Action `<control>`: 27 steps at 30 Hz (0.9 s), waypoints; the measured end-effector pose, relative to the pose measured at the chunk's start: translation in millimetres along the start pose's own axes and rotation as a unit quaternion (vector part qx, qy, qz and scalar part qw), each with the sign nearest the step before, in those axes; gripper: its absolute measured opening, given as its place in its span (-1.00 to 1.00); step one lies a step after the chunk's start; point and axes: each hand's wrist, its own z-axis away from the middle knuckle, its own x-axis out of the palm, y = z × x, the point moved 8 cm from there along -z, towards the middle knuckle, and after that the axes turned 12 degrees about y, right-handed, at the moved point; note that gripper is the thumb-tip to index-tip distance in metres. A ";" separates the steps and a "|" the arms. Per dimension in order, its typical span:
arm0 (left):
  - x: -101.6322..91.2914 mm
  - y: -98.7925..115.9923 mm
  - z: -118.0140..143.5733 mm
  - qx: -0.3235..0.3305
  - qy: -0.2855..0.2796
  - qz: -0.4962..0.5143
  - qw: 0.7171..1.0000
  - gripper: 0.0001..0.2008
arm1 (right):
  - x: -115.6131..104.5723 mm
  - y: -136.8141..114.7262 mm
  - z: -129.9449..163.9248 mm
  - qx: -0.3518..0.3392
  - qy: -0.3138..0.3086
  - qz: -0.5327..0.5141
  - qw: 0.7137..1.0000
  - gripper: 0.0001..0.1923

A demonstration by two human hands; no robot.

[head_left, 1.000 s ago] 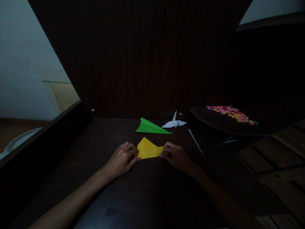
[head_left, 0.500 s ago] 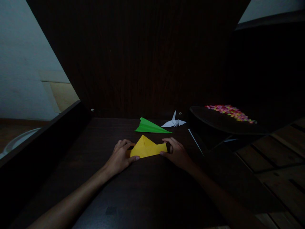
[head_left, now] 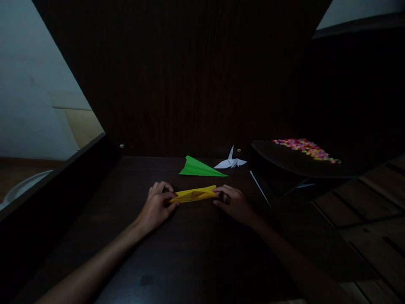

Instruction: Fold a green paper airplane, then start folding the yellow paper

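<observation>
A folded yellow paper boat spans the gap between my two hands over the dark table. It shows as a narrow strip with a shaded triangular peak in its middle. My left hand pinches the boat's left end, thumb at the near side and fingers behind. At the other end, my right hand has its fingertips and thumb closed about the boat's right tip. Just beyond lies a green paper plane, its nose pointing right. A white origami crane rests behind that nose, near the back panel.
Colourful small pieces are heaped on a dark curved shelf at the right. A thin white strip lies right of my right hand. A low side wall borders the table's left, and a tall dark panel stands behind.
The yellow boat has turned between my hands: its broad side with the peak pointing away showed before, and now it appears narrow. Both hands stay at its ends.
</observation>
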 end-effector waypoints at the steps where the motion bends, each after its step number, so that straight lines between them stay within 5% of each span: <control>1: 0.6 0.0 0.4 0.005 -0.003 -0.006 1.000 -0.92 | 0.3 -0.8 0.2 -0.011 -0.001 0.000 1.000 -0.75; 15: -6.4 8.4 2.8 0.086 0.032 -0.059 0.994 -0.77 | 8.7 -4.0 5.3 -0.058 -0.079 0.010 0.995 -0.84; 27: 8.1 13.2 6.2 0.136 -0.076 0.003 0.988 -0.65 | 5.8 -10.8 5.7 -0.065 -0.130 -0.054 0.988 -0.89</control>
